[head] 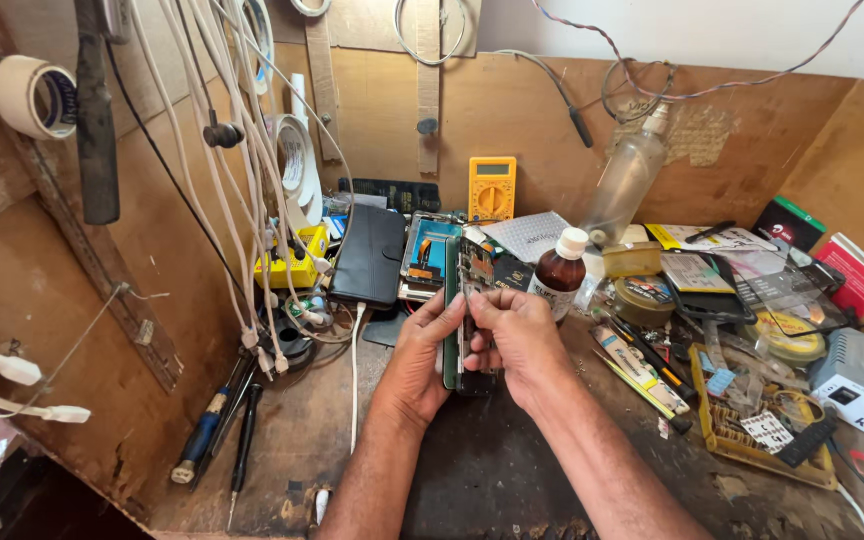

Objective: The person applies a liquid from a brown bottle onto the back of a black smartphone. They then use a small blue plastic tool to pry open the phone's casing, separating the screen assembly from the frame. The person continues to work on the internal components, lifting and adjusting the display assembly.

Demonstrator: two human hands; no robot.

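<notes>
An opened mobile phone (468, 268) stands on edge over the wooden bench, its circuit side exposed and its green back edge to the left. My left hand (420, 355) grips its left side, thumb across the top. My right hand (518, 338) holds the right side, fingers pinched at the phone's inner edge. Both forearms come in from the bottom of the view.
A brown bottle with a white cap (560, 274) stands just right of my hands. Behind are a yellow multimeter (492, 188), a black wallet case (370, 254) and a clear spray bottle (628, 178). White cables (252, 190) hang at left; screwdrivers (214, 425) lie below them. Tools and a yellow tray (732, 432) crowd the right.
</notes>
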